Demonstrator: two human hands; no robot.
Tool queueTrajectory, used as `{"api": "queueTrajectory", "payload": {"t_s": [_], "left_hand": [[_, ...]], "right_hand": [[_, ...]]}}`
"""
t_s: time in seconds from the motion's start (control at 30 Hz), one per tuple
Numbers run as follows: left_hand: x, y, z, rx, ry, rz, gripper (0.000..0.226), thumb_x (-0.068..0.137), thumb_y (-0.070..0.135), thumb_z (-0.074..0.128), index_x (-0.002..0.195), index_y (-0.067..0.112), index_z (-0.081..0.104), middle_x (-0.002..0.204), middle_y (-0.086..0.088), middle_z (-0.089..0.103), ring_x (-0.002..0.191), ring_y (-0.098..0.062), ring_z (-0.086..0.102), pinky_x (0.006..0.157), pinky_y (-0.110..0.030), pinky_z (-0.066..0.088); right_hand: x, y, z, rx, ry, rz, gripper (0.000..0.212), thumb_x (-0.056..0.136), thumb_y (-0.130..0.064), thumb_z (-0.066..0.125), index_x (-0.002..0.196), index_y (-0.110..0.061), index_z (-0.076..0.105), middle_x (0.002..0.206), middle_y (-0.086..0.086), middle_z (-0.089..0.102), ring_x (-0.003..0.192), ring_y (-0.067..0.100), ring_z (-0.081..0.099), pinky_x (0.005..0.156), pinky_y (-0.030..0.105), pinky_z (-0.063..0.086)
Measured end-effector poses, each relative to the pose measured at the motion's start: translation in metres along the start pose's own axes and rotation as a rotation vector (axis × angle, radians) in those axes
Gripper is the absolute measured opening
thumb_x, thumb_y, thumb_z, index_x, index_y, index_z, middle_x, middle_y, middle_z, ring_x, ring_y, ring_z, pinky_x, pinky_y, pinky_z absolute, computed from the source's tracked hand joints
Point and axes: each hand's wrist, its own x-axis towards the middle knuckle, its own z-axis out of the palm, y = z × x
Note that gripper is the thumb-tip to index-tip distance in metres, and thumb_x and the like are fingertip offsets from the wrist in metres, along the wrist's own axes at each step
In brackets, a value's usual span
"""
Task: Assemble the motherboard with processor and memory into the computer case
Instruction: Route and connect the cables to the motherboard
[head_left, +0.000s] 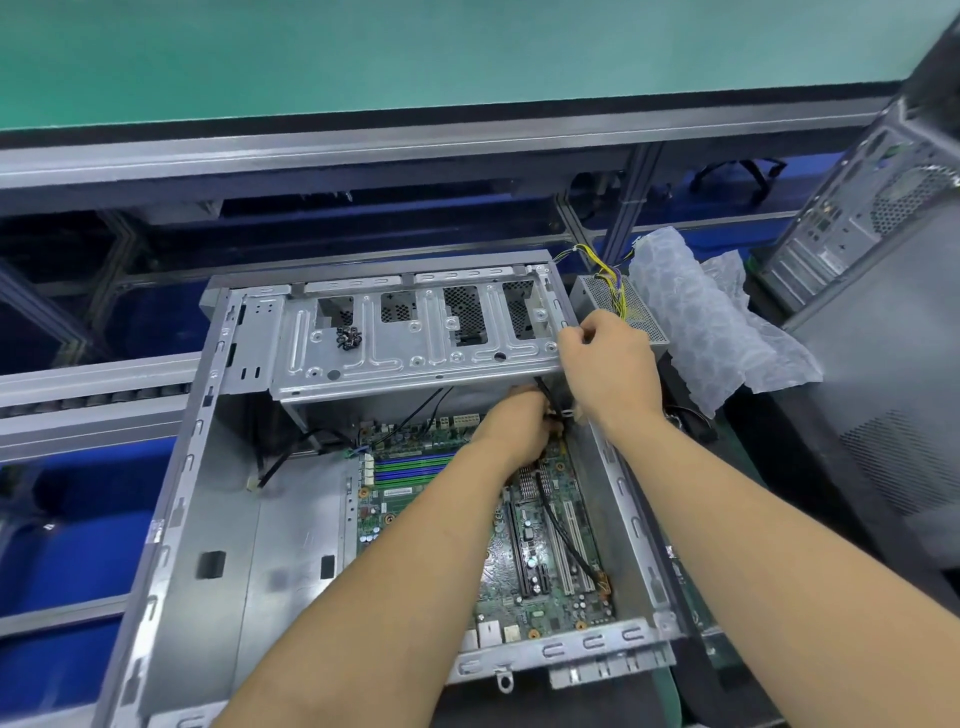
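Motherboard (524, 545) lengthwise in case (208, 519); both hands (519, 426) apparently pinching cables (563, 535).

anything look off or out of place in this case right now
Two things stand out. A small pile of loose black screws lies on the drive cage, where it could roll into the case. A black cable with a white connector lies unplugged on the case floor, left of the motherboard.

we reach both bare forearms forward, wrists close together. our left hand (511, 428) sits lower, fingers curled and tucked out of sight. our right hand (605, 364) is raised just above it, back up, fingers bent in a pinch.
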Motion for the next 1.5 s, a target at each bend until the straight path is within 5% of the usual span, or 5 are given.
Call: {"api": "queueTrajectory", "payload": {"t_s": [0.17, 0.77, 1.1, 1.27, 1.5], "left_hand": [[0.001, -0.001, 0.004, -0.023, 0.026, 0.0, 0.012, 0.094, 0.008, 0.056, 0.099, 0.006, 0.067, 0.102, -0.016, 0.067, 0.092, -0.035, 0.064, 0.074, -0.031, 0.047], [0.002, 0.002, 0.007, 0.07, 0.008, 0.013, 0.007, 0.095, 0.008, 0.056, 0.092, 0.004, 0.062, 0.102, -0.019, 0.064, 0.094, -0.039, 0.061, 0.072, -0.033, 0.042], [-0.001, 0.007, 0.003, 0.063, -0.028, -0.012, 0.016, 0.095, 0.014, 0.059, 0.105, 0.001, 0.062, 0.11, -0.02, 0.064, 0.1, -0.04, 0.061, 0.082, -0.043, 0.052], [-0.005, 0.012, 0.004, 0.118, -0.015, -0.05, 0.015, 0.09, 0.019, 0.059, 0.079, 0.014, 0.049, 0.097, -0.018, 0.058, 0.091, -0.04, 0.06, 0.068, -0.034, 0.043], [-0.008, 0.015, 0.007, 0.31, 0.062, -0.018, 0.022, 0.088, 0.024, 0.058, 0.072, 0.022, 0.043, 0.092, -0.012, 0.067, 0.096, -0.032, 0.059, 0.093, -0.038, 0.037]], "right_hand": [[0.0, -0.001, -0.001, 0.006, 0.002, -0.003, 0.022, 0.092, -0.026, 0.048, 0.08, -0.008, 0.056, 0.081, 0.011, 0.062, 0.077, 0.034, 0.057, 0.067, 0.041, 0.05], [0.002, 0.0, 0.0, 0.022, -0.004, 0.001, 0.023, 0.091, -0.027, 0.048, 0.079, -0.008, 0.055, 0.08, 0.009, 0.061, 0.076, 0.032, 0.056, 0.065, 0.039, 0.047], [0.001, 0.002, 0.001, 0.021, -0.005, -0.002, 0.023, 0.091, -0.027, 0.048, 0.079, -0.009, 0.055, 0.079, 0.008, 0.06, 0.074, 0.029, 0.056, 0.058, 0.034, 0.039], [0.001, 0.002, 0.001, 0.025, 0.003, 0.008, 0.021, 0.091, -0.026, 0.048, 0.08, -0.01, 0.056, 0.08, 0.008, 0.061, 0.073, 0.03, 0.054, 0.058, 0.034, 0.036], [0.001, 0.005, 0.002, 0.029, 0.003, 0.006, 0.022, 0.09, -0.027, 0.048, 0.077, -0.012, 0.055, 0.076, 0.006, 0.061, 0.067, 0.024, 0.053, 0.054, 0.033, 0.037]]}}
